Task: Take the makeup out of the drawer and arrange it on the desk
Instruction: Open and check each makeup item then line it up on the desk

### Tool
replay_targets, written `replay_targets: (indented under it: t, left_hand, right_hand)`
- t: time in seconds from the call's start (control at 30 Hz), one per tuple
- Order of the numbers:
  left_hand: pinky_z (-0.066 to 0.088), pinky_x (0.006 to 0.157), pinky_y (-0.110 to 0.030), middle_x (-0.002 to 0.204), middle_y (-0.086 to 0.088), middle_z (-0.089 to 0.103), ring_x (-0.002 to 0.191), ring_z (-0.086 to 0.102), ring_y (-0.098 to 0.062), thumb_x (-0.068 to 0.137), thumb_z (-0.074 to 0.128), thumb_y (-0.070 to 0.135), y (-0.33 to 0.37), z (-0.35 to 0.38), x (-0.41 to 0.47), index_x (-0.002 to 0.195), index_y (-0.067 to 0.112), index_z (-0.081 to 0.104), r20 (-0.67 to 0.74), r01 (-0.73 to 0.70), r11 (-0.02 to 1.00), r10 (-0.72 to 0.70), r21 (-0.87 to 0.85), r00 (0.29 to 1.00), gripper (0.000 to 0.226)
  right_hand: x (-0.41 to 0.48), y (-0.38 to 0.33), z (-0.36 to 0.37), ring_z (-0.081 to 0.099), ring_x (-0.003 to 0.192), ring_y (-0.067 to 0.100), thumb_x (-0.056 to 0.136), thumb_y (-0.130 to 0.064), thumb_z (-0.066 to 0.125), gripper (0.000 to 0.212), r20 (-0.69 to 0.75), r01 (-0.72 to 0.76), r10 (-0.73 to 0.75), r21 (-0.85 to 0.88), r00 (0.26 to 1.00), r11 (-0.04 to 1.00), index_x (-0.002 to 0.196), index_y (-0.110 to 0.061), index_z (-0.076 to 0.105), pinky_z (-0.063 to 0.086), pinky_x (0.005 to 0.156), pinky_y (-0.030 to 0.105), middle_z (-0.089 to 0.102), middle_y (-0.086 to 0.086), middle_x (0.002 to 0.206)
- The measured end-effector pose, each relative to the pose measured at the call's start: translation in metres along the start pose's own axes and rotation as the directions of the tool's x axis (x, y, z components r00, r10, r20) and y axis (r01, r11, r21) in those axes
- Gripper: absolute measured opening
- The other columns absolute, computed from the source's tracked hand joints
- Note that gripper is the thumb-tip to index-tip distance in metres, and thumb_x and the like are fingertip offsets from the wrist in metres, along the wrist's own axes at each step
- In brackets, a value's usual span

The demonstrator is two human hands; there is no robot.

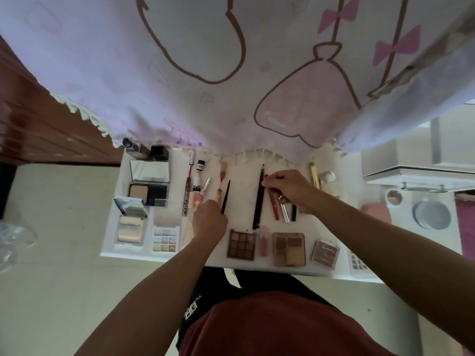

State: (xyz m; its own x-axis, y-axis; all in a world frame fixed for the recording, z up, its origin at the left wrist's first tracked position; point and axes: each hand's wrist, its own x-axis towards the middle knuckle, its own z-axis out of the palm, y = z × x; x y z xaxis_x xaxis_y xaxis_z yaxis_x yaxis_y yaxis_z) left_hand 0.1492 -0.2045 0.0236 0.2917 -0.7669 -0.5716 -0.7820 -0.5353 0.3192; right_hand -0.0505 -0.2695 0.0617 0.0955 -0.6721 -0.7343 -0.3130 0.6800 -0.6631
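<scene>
Pinching tapered black stick (pixel 226 197), red pencil (pixel 274 208)

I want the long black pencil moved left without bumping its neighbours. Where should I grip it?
I'd pinch the long black pencil mid-shaft, from straight above, thumb on its left side. It lies flat, pointing away from you, with bare desk on its left, the red pencil close on its right and the right hand over its far end.
</scene>
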Motion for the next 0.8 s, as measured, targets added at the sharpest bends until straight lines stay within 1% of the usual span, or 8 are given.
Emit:
replay_targets:
  t: [0.17,0.33,0.4,0.47,0.57,0.67,0.73,0.8]
  left_hand:
    - [0.051,0.075,-0.036,0.098,-0.015,0.069,0.101,0.063,-0.032,0.084,0.059,0.007,0.006,0.007,0.007,0.096,0.006,0.069,-0.01,-0.019,0.995,0.021,0.097,1.0,0.015]
    - [0.047,0.068,-0.034,0.093,-0.015,0.068,0.091,0.064,-0.033,0.084,0.056,0.004,0.006,0.009,0.009,0.092,0.004,0.067,0.007,-0.034,0.991,0.034,0.132,0.999,0.014]
    - [0.044,0.067,-0.032,0.093,-0.013,0.068,0.091,0.064,-0.032,0.085,0.056,0.007,0.005,0.008,0.009,0.093,0.006,0.067,0.003,-0.033,0.988,0.033,0.148,0.999,0.014]
    - [0.045,0.068,-0.032,0.094,-0.011,0.068,0.09,0.064,-0.03,0.086,0.057,0.013,0.002,0.007,0.01,0.095,0.009,0.069,-0.007,-0.032,0.985,0.034,0.168,0.999,0.016]
    - [0.047,0.071,-0.032,0.093,-0.007,0.069,0.087,0.065,-0.027,0.088,0.058,0.023,-0.003,0.005,0.01,0.096,0.014,0.071,-0.013,-0.038,0.977,0.042,0.212,0.999,0.017]
    - [0.048,0.076,-0.033,0.1,-0.006,0.068,0.091,0.064,-0.027,0.089,0.06,0.029,-0.006,0.004,0.011,0.099,0.015,0.07,-0.007,-0.04,0.97,0.043,0.241,0.999,0.02]
    - [0.047,0.077,-0.034,0.101,-0.006,0.068,0.094,0.064,-0.027,0.089,0.06,0.032,-0.009,0.004,0.011,0.1,0.015,0.07,0.003,-0.04,0.97,0.041,0.241,0.999,0.022]
    - [0.046,0.078,-0.034,0.1,-0.006,0.067,0.095,0.064,-0.027,0.089,0.06,0.033,-0.012,0.005,0.013,0.101,0.015,0.07,0.017,-0.039,0.971,0.036,0.238,0.999,0.024]
  right_hand:
    - [0.005,0.001,0.0,0.05,0.048,0.006,0.088,-0.016,0.071,0.01,0.019,0.003,-0.002,-0.052,1.0,0.999,0.091,-0.007,0.071,0.04,0.049,0.021,0.06,-0.007,0.054]
    - [0.024,-0.006,0.006,0.048,0.043,0.005,0.089,-0.01,0.067,0.014,0.002,0.015,-0.015,-0.103,1.0,0.995,0.096,0.002,0.07,0.039,0.044,0.02,0.056,0.002,0.061]
    - [0.034,-0.012,0.01,0.051,0.044,0.004,0.09,-0.011,0.066,0.017,0.011,0.025,-0.024,-0.139,1.0,0.99,0.095,0.005,0.069,0.041,0.046,0.021,0.059,0.003,0.064]
    - [0.042,-0.018,0.015,0.056,0.051,0.007,0.092,-0.018,0.067,0.02,0.04,0.035,-0.028,-0.208,0.999,0.978,0.089,0.001,0.067,0.043,0.048,0.021,0.063,0.003,0.069]
    - [0.053,-0.023,0.026,0.058,0.051,0.01,0.088,-0.03,0.072,0.029,0.061,0.025,-0.008,-0.295,0.998,0.955,0.078,-0.003,0.065,0.043,0.044,0.017,0.064,0.002,0.063]
    - [0.065,-0.023,0.037,0.061,0.051,0.013,0.085,-0.036,0.075,0.037,0.032,0.007,0.006,-0.399,0.999,0.917,0.073,-0.003,0.066,0.048,0.052,0.02,0.066,0.002,0.061]
    - [0.071,-0.023,0.044,0.061,0.047,0.011,0.084,-0.036,0.076,0.036,0.017,-0.019,0.031,-0.467,0.999,0.884,0.07,-0.006,0.062,0.045,0.047,0.018,0.065,0.002,0.061]
    - [0.077,-0.024,0.051,0.061,0.048,0.012,0.083,-0.031,0.077,0.033,0.017,-0.043,0.058,-0.478,0.998,0.878,0.071,-0.006,0.061,0.047,0.045,0.019,0.067,0.005,0.066]
